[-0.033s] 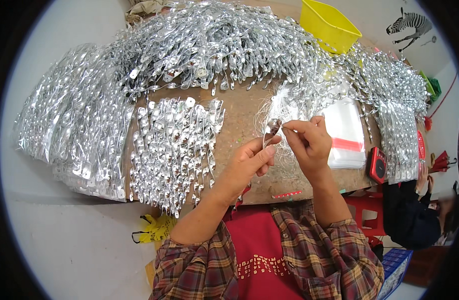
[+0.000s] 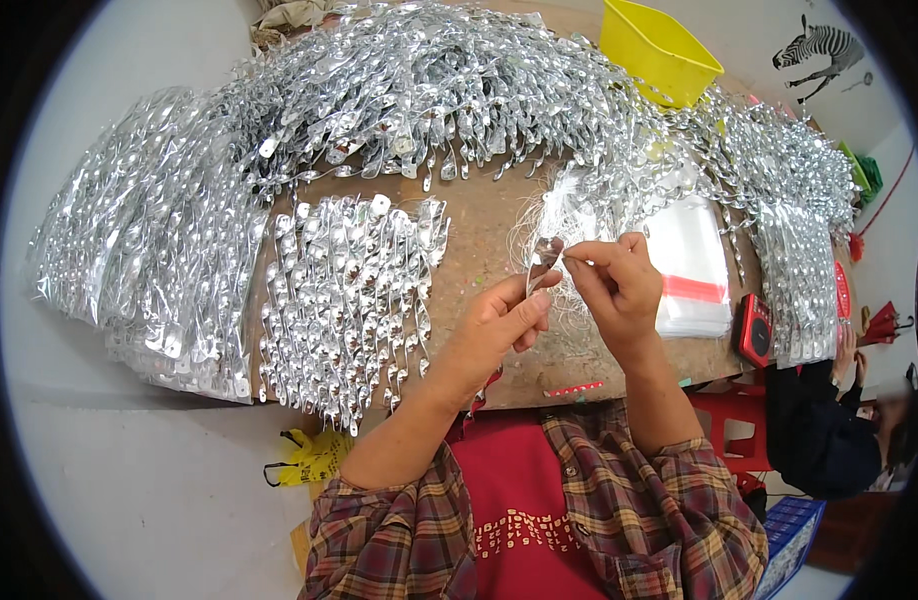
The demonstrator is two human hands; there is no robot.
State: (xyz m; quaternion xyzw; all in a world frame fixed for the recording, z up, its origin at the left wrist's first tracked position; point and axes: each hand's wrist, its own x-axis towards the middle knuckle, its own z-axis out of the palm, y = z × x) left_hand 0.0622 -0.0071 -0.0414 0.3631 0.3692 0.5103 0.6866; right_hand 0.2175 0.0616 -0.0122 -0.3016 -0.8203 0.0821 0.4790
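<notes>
My left hand point(image 2: 507, 318) is closed, thumb against fingers, on the lower end of a small twisted silver strip point(image 2: 545, 258) that points up and away from me. Just to its right, my right hand point(image 2: 619, 285) pinches thumb and forefinger together beside the strip's upper part. Whatever lies between those fingertips is too small to make out; it may be thin string. Beneath and beyond both hands spreads a loose tangle of white string point(image 2: 577, 205). Left of them, rows of twisted silver strips point(image 2: 354, 290) hang over the table's front edge.
A large heap of silver strips point(image 2: 409, 90) covers the table's far side, with bagged strips point(image 2: 169, 240) at left. Right of my hands are clear plastic bags point(image 2: 691, 260) and a red radio point(image 2: 754, 330). A yellow bin point(image 2: 669, 55) stands behind. Another person point(image 2: 824, 430) sits at right.
The silver strip has turned slightly in my left fingers, so more of its shiny face shows. My right hand has shifted only a trace.
</notes>
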